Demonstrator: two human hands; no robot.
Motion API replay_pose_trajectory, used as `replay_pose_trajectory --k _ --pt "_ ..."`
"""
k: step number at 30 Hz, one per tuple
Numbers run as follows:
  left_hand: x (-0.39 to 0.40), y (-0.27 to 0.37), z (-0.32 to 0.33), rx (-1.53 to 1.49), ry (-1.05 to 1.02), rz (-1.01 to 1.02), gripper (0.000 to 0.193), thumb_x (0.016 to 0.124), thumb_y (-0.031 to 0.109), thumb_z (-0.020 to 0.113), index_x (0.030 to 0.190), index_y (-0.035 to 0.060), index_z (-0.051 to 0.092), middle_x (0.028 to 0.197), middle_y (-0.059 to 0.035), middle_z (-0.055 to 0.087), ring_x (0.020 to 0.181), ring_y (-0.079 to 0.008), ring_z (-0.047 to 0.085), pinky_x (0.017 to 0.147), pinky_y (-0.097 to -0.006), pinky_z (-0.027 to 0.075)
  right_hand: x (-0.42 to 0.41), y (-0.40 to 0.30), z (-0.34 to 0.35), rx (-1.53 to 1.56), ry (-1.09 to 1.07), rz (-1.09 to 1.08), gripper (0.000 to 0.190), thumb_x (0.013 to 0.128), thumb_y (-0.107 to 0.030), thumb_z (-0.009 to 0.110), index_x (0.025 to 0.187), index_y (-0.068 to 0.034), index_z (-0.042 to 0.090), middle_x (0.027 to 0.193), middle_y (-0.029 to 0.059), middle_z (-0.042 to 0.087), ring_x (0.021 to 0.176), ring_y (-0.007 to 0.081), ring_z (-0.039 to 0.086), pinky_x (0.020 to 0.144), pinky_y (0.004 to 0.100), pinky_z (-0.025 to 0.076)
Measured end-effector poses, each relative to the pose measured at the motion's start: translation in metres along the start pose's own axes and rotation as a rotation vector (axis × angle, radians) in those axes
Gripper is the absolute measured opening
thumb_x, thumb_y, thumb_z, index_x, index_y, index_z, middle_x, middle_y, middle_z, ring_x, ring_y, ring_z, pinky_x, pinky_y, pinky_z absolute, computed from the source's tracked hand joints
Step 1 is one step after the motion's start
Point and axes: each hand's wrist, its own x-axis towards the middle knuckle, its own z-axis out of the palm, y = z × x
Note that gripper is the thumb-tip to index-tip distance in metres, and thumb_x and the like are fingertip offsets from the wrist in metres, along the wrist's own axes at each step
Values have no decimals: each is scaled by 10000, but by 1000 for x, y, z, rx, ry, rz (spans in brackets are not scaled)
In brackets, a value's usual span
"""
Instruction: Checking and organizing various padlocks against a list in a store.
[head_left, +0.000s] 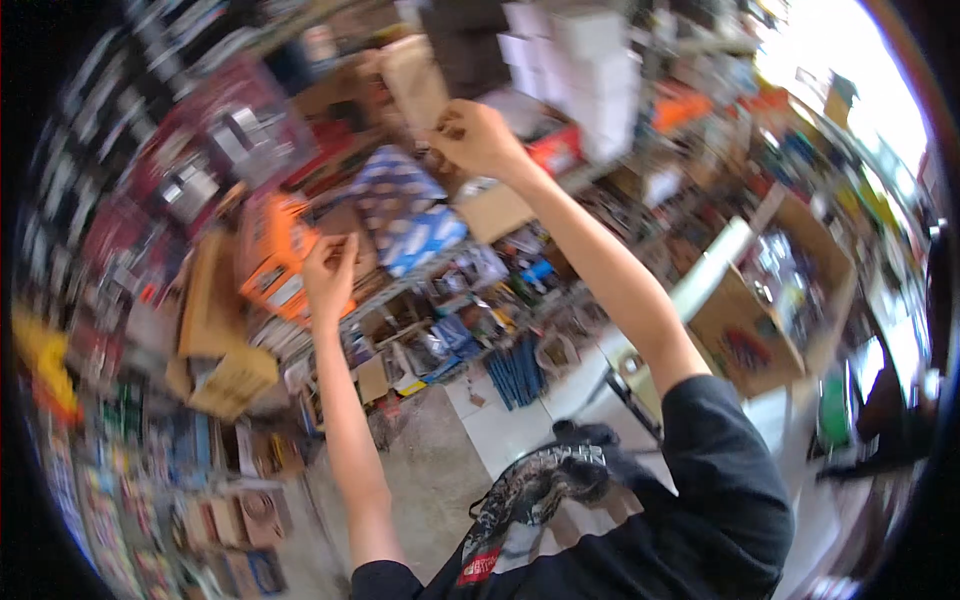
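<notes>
My left hand (328, 277) is raised in front of an orange box (279, 251), its thumb and fingers apart and nothing visible between them. Contact with the box cannot be made out. Farther up and to the right, my right hand (484, 142) has its fingers curled beside a tan cardboard box (412, 79). Blur hides whether those fingers grip anything. Between the two hands sits a blue and white patterned box (397, 202) on the metal shelf. An open cardboard flap (495, 210) lies below my right wrist.
Lower shelf bins (450, 334) hold small packaged goods. Blue rods or tubes (517, 375) stand near the floor. A large open carton (750, 330) is at right, a tan carton (225, 367) at left. White boxes (592, 82) are stacked beyond my right hand.
</notes>
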Motion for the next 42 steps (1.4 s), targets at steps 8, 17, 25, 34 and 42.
replay_pose_trajectory --k 8,17,25,34,42 --pt "18 39 200 -188 -501 163 230 896 214 682 911 -14 663 799 -62 693 702 -110 658 670 -240 502 -142 55 -158 -223 229 388 264 891 -236 676 909 19 613 750 105 685 604 140 673 504 264 510" --pt "-64 152 422 -363 -1055 340 202 886 206 697 934 11 681 817 -63 706 755 -111 674 638 -259 523 -319 82 -359 -392 709 740 316 838 -258 711 882 50 656 768 132 693 686 154 680 597 299 547" --pt "-122 196 590 -420 -1222 460 235 849 222 703 899 -7 683 818 -132 717 744 -194 709 673 -309 555 -417 201 -439 -508 656 1225 327 817 -263 697 973 24 673 918 180 700 812 246 700 718 340 560" --pt "-156 173 668 -440 -1281 523 178 869 165 675 881 -11 660 759 -127 703 667 -179 684 618 -309 531 -429 278 -437 -500 328 1402 414 791 -335 726 897 62 678 740 108 675 623 183 648 568 343 538" --pt "-146 168 664 -572 -1216 434 167 872 146 685 865 -19 654 697 -94 683 628 -105 651 574 -257 503 -426 283 -428 -578 327 1215 446 862 -255 706 1233 -39 586 798 104 676 637 175 649 578 340 530"
